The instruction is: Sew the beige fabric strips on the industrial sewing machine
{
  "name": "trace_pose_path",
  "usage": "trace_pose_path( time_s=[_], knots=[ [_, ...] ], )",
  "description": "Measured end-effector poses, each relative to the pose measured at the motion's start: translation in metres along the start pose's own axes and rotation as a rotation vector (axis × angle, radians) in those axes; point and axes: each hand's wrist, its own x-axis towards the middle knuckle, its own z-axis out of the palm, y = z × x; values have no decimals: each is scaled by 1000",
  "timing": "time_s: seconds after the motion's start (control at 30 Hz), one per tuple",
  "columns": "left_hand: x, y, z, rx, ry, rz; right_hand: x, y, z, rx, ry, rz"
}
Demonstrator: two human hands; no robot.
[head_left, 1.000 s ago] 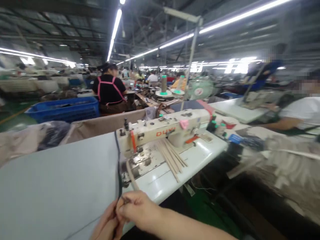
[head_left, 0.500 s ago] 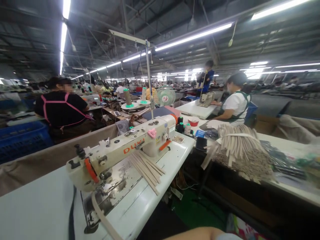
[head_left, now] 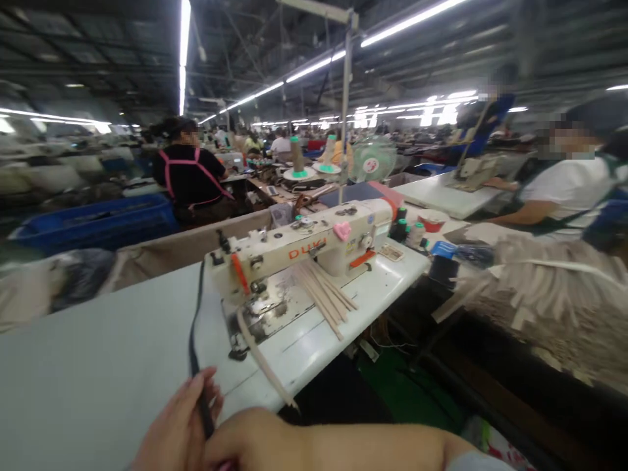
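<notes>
A long black strap (head_left: 193, 340) runs from the sewing machine's left end down to my hands. My left hand (head_left: 171, 425) is closed around it at the table's near side, fingers curled. My right hand (head_left: 238, 435) reaches across from the right and lies against the strap's lower part beside my left hand; its fingers are mostly hidden. Ahead stands the white sewing machine (head_left: 299, 248) with orange parts. A beige strip (head_left: 265, 363) hangs from its needle area over the table's front edge. Several more beige strips (head_left: 326, 297) lie on the machine bed.
The white table (head_left: 98, 366) stretches left. A large bundle of beige strips (head_left: 554, 281) sits on a surface at right. Thread cones (head_left: 297, 160) stand behind the machine, and a blue basket (head_left: 108, 222) is at far left. A co-worker in a white shirt (head_left: 564, 190) sits at right.
The view has turned left, so the machine appears further right. Both my hands have come into view at the bottom, with the left now gripping the black strap.
</notes>
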Motion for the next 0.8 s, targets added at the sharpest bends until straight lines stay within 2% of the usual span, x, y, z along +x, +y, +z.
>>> trace_pose_path(
  time_s=[0.07,0.13,0.27,0.33,0.43,0.63,0.8],
  knots=[
    [0,11,5,-41,15,1,-4,-1,4,-37,104,-34],
    [0,21,13,-132,11,81,-8,-6,4,17,173,-29],
    [4,31,26,-383,-2,176,-8,-13,4,363,332,78],
    [8,29,30,-440,85,231,-5,-14,8,530,375,125],
    [14,23,31,-470,191,248,-3,-11,14,645,387,161],
    [22,19,34,-568,252,159,-2,-8,19,667,404,189],
    [25,23,38,-575,274,160,-2,-12,9,519,420,175]
  ],
)
